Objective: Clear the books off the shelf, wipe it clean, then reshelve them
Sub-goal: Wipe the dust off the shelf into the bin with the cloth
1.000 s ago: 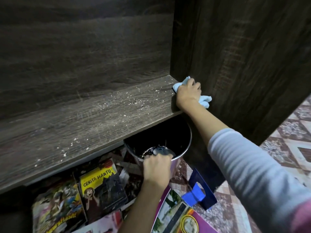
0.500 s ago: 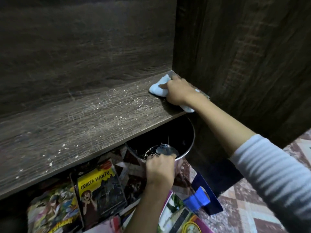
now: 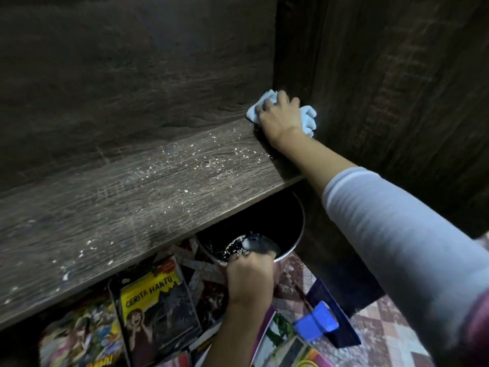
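Two hands: the right hand [image 3: 280,120] presses a bunched pale blue cloth [image 3: 308,119] into the back right corner of the shelf [image 3: 111,207], fingers curled over it; the left hand [image 3: 250,276] is closed on the near rim of a metal bin [image 3: 293,250] held below the shelf's front edge.
Key relation: the unwiped crumbs [image 3: 190,165] lie to the left of the cloth, strewn along the shelf's long axis, which runs left to right; the right hand is the nearer one, the bin sits under the right end.
Next move, as I judge: a sweep leftward or toward the front edge, so the debris drops into the bin.
Books: off the shelf, piled on the floor below, a yellow-covered book [image 3: 156,308] on top.
Surface: dark wood grain, scratched, speckled white.
Room: dim; patterned floor tiles [image 3: 391,321] at right, a blue dustpan [image 3: 321,321] lying beside the books.
Progress: clearing looks done, wiping underway, reshelving not yet begun.
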Action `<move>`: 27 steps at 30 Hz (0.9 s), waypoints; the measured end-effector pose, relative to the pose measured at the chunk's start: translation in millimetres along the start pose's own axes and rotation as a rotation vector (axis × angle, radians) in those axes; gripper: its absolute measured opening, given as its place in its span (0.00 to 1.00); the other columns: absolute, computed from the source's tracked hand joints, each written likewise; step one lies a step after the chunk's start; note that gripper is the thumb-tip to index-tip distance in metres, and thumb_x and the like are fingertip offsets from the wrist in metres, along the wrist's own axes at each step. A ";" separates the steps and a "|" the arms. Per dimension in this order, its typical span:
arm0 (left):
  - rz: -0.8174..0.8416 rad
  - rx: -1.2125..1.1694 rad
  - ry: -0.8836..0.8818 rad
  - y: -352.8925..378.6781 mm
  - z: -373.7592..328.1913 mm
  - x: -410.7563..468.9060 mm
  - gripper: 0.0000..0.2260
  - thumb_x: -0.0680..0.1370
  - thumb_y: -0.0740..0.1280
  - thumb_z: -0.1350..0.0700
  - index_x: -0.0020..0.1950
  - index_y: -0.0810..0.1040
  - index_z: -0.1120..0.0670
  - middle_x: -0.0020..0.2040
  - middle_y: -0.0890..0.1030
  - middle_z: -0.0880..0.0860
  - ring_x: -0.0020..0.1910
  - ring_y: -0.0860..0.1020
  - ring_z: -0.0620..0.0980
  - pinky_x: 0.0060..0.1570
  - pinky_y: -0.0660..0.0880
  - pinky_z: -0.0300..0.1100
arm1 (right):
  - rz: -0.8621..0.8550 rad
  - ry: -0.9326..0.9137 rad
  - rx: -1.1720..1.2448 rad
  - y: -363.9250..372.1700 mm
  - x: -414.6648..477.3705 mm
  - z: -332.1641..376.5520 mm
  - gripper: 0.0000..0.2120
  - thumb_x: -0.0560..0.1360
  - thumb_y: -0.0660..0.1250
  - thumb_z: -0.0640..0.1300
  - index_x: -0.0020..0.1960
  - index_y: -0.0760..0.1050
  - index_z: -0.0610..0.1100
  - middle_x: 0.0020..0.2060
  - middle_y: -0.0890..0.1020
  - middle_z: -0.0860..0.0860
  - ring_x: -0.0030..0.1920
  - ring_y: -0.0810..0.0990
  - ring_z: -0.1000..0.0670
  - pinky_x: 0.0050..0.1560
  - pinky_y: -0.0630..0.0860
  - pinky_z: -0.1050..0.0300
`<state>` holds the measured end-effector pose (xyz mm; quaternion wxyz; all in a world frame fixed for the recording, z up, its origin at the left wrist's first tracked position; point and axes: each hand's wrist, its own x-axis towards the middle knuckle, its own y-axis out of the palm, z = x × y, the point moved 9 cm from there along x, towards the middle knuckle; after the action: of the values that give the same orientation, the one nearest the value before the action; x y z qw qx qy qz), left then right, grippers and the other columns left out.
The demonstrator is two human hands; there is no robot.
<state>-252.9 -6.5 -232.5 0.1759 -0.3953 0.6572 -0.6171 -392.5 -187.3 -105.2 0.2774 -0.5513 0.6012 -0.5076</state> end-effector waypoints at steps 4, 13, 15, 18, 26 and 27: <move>0.039 -0.008 0.025 10.8 -3.0 2.6 0.03 0.59 0.70 0.59 0.25 0.79 0.53 0.18 0.70 0.50 0.15 0.69 0.46 0.22 0.65 0.30 | 0.110 0.006 -0.110 5.5 8.6 -0.6 0.19 0.80 0.55 0.44 0.70 0.65 0.43 0.66 0.70 0.45 0.67 0.62 0.42 0.59 0.66 0.47; 0.183 0.065 0.020 10.3 -31.2 8.8 0.17 0.55 0.81 0.53 0.17 0.73 0.52 0.14 0.67 0.49 0.14 0.67 0.44 0.24 0.61 0.32 | 0.282 -0.050 -0.295 -3.8 13.1 6.8 0.22 0.80 0.55 0.48 0.73 0.61 0.45 0.68 0.69 0.44 0.68 0.64 0.41 0.61 0.66 0.46; 0.210 0.059 0.018 15.2 -35.2 10.8 0.18 0.48 0.83 0.48 0.18 0.74 0.47 0.14 0.67 0.48 0.14 0.67 0.43 0.27 0.55 0.34 | 0.299 -0.052 -0.295 -6.0 10.7 5.4 0.22 0.80 0.56 0.48 0.73 0.60 0.44 0.68 0.69 0.44 0.68 0.64 0.40 0.61 0.66 0.45; 0.290 0.074 0.008 -3.3 -36.3 11.8 0.09 0.65 0.78 0.47 0.30 0.81 0.49 0.26 0.79 0.52 0.27 0.78 0.46 0.32 0.58 0.37 | 0.322 -0.047 -0.272 -8.8 1.9 1.1 0.24 0.80 0.55 0.46 0.74 0.57 0.43 0.69 0.68 0.44 0.69 0.63 0.39 0.62 0.67 0.44; 0.398 0.189 0.025 1.7 -43.6 5.9 0.11 0.82 0.56 0.58 0.55 0.77 0.58 0.52 0.81 0.55 0.51 0.79 0.53 0.48 0.67 0.44 | 0.355 0.037 -0.176 -8.0 -38.4 -13.4 0.26 0.80 0.56 0.45 0.76 0.53 0.43 0.69 0.67 0.43 0.69 0.64 0.39 0.61 0.68 0.44; 0.388 0.183 0.031 0.0 -44.8 5.5 0.11 0.82 0.57 0.57 0.56 0.77 0.57 0.52 0.81 0.55 0.51 0.79 0.53 0.47 0.67 0.44 | 0.359 0.049 -0.160 -7.9 -43.0 -16.2 0.26 0.80 0.55 0.45 0.76 0.53 0.44 0.69 0.67 0.43 0.68 0.64 0.39 0.60 0.68 0.44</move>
<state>-288.6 19.5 -223.2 0.3164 -0.2344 0.6648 -0.6348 -393.7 -140.9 -102.4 0.3044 -0.4429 0.7348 -0.4138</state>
